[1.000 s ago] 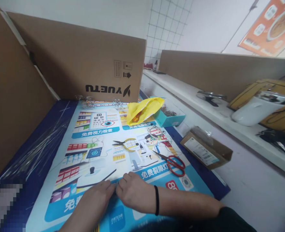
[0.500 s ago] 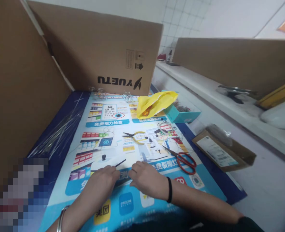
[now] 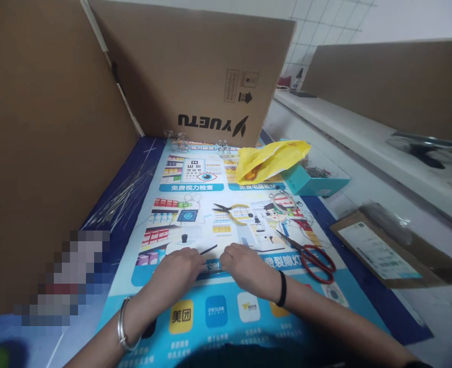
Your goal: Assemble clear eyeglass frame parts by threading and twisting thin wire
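My left hand and my right hand are held close together over the printed poster sheet, with a small gap between their fingertips. The fingers of both are curled and pinched. What they grip, perhaps something very thin, is too fine to make out. Beyond them lie yellow-handled pliers, jaws pointing left. To the right of my right hand rest red-handled scissors, blades slightly apart and pointing away to the left. A coil of wire lies behind the scissors.
A bundle of thin wires lies along the left. Farther back are a yellow bag and a teal box holding small wire pieces. An open brown carton stands at right. Cardboard panels wall the back and left.
The whole view has shifted, so the things appear farther right and slightly higher. My hands stay close together with fingers pinched, in nearly the same place over the sheet.
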`<act>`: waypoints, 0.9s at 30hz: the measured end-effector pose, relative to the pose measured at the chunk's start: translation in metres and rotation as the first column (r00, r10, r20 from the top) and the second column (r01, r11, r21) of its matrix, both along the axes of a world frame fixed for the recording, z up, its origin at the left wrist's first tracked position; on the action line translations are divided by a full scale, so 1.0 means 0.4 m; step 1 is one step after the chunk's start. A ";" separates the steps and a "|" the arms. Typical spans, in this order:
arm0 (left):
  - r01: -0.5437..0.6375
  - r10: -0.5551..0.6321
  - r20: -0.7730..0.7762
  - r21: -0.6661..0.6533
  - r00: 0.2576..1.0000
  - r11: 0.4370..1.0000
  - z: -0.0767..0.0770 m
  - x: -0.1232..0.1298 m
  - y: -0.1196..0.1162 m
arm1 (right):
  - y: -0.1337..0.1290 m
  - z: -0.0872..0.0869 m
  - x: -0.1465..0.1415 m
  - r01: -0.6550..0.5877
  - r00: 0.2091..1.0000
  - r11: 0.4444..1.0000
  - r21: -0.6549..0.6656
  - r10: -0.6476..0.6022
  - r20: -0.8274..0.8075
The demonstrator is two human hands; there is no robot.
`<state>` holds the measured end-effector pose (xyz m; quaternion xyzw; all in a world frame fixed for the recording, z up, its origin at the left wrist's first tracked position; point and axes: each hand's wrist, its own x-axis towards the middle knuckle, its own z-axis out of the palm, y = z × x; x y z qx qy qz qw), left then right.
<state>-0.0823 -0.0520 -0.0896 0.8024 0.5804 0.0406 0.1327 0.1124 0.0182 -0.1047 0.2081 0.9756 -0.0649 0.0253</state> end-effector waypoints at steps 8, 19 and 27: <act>0.044 -0.044 -0.002 0.052 0.999 0.998 -0.020 0.030 -0.005 | -0.005 0.016 0.002 -0.033 0.999 0.997 0.066 0.033 -0.002; 0.010 0.052 -0.222 0.272 0.974 0.962 0.055 0.048 0.051 | 0.026 0.069 -0.074 0.063 0.995 0.970 0.234 -0.042 -0.095; -0.129 0.195 -0.147 0.371 0.970 0.919 0.036 0.014 0.147 | 0.113 0.075 -0.162 0.257 0.962 0.935 0.246 -0.224 -0.154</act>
